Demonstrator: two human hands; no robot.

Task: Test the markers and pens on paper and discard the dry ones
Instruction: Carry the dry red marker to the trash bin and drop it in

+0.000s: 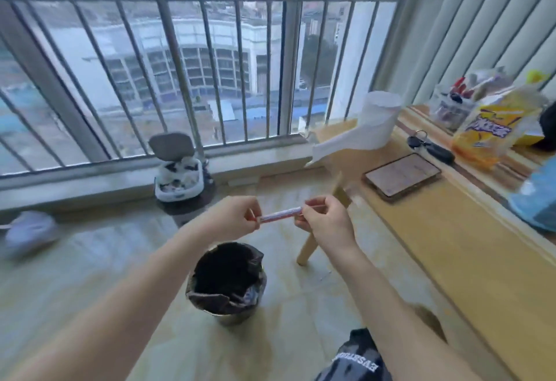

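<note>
A person holds a red-and-white marker [281, 214] level in the air with both bare hands, directly above and beyond a small waste bin [226, 282] lined with a dark bag that stands on the tiled floor. The left hand [233, 215] pinches the marker's left end between thumb and fingers, and the right hand [326, 219] grips its right end, fingers curled around a thin red part; whether that part is the cap or the tip cannot be told through the motion blur. To the right of the bin runs a light wooden table [451, 245], one slanted leg planted on the floor just beside the bin. On the table, well beyond the bin, lie a tablet [402, 176], a set of car keys [430, 146], a roll of paper towel [377, 123] with a sheet hanging over the table's edge, a yellow snack bag [493, 130] and a clear container of pens [454, 103] with red caps showing. A blue, blurred object [538, 197] rests at the table's far right. Behind the bin, against the barred window [186, 58] that overlooks city buildings, sits a second small bin [179, 174] with its lid raised and a white liner stuffed with scraps. A pale slipper [30, 231] lies on the floor far left of the bin.
</note>
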